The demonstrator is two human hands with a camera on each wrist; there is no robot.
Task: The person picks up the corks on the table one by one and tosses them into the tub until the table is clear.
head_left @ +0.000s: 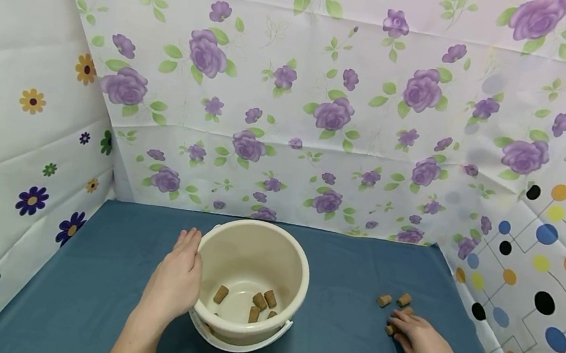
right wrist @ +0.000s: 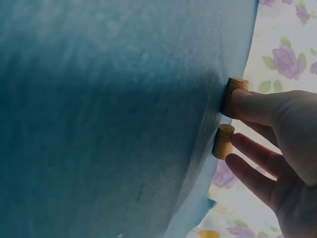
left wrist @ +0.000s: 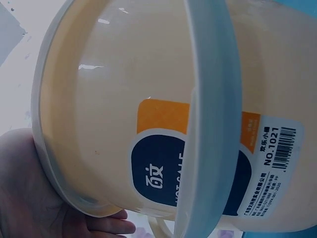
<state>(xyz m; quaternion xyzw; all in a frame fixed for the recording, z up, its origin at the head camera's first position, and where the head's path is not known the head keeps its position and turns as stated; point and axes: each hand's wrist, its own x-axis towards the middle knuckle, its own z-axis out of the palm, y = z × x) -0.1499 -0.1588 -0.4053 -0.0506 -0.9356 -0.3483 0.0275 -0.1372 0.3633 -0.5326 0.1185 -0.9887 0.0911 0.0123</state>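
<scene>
From the left wrist cam I can read 百文 on the bucket's (left wrist: 114,79) orange-and-navy label (left wrist: 158,116), plus NO.1021 beside a barcode (left wrist: 285,148) on its white sticker (left wrist: 272,171).

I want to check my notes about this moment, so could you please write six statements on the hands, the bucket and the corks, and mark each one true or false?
1. The left hand touches the bucket. True.
2. The bucket is empty. False: several corks lie inside it.
3. The right hand touches a cork outside the bucket. True.
4. Both hands touch the bucket. False: only the left hand does.
5. The bucket's handle hangs below its rim. True.
6. In the head view, the corks outside the bucket lie to its left. False: they lie to its right.
</scene>
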